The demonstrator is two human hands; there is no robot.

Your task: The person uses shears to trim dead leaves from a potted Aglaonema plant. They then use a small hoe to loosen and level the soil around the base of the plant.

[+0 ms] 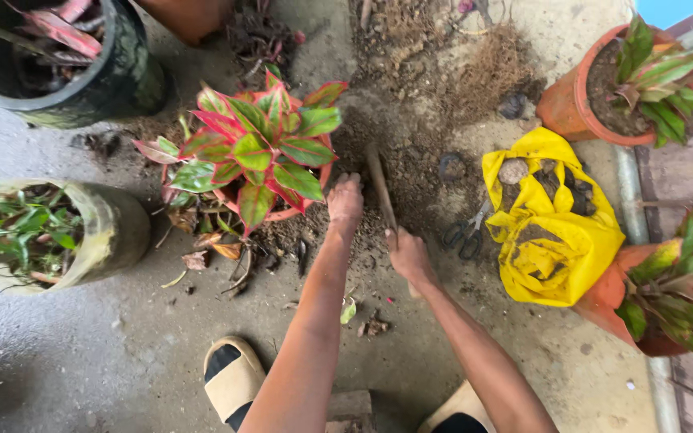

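Observation:
My left hand (346, 200) rests against the rim of a terracotta pot (314, 180) that holds a plant with red-and-green leaves (260, 148). Fingers are curled on the soil beside the pot. My right hand (408, 255) grips the wooden handle of a digging tool (380, 186), whose far end is stuck in a pile of dark loose soil (411, 172) on the concrete floor. Both forearms reach forward from the bottom of the view.
A yellow plastic bag (551, 240) with soil and stones lies right of the tool, scissors (465, 232) beside it. Potted plants stand at top right (579, 104), right (611, 293), left (114, 228) and top left (122, 80). Dry roots (483, 72) lie beyond. My sandal (233, 377) is below.

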